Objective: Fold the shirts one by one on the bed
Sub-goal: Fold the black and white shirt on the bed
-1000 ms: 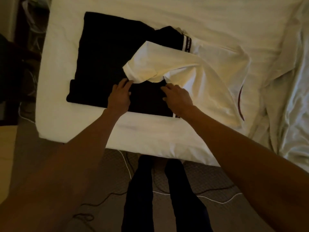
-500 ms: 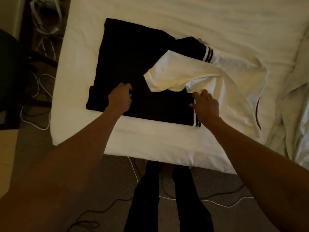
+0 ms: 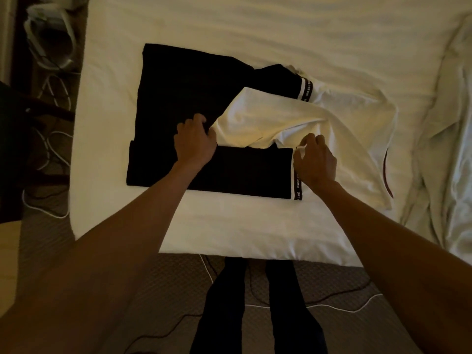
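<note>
We judge the task to be early on. The black shirt (image 3: pixel 191 80) lies flat on the left part of the bed (image 3: pixel 255 226), squared into a rough rectangle with its banded cuffs at the right, so it looks at least partly folded. The white shirt (image 3: pixel 344 129) lies loose to its right, one sleeve draped over the black cloth; it has not been folded.

Our right hand (image 3: pixel 315 159) pinches a white edge just by the near cuff. Our left hand (image 3: pixel 195 144) is curled where the white sleeve end meets the black shirt, but we cannot tell whether it grips either cloth.

The dim light hides the black shirt's folds, and most of the cuff lettering is unreadable. The rumpled bedding (image 3: pixel 439 149) at the right is cut off and could hide more shirts.
</note>
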